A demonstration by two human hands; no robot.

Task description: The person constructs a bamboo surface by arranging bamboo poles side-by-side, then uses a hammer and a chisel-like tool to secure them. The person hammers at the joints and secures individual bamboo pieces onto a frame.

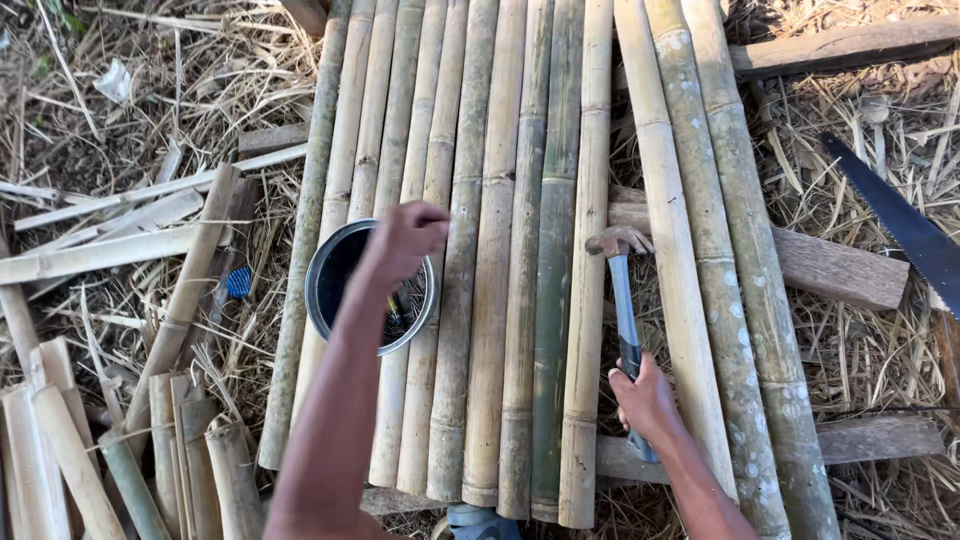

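Poles (500, 300): laid side by side, running near to far.
Saw (900, 220): far right, on straw.
Tin (335, 275): on left poles.
Hammer (622, 300): between poles, right of centre.
Left hand (405, 240): fingers bunched, dipping into tin.
Right hand (645, 398): gripping hammer handle.

Even soft daylight, faint shadows, no glare — sharp throughout, slight edge distortion

The long round bamboo poles (500, 250) are pale tan streaked with green, the rightmost ones speckled white. The round metal tin (325, 300) is silver with a black inside, and the claw hammer (622, 300) has a rusty brown head on a blue-grey handle.
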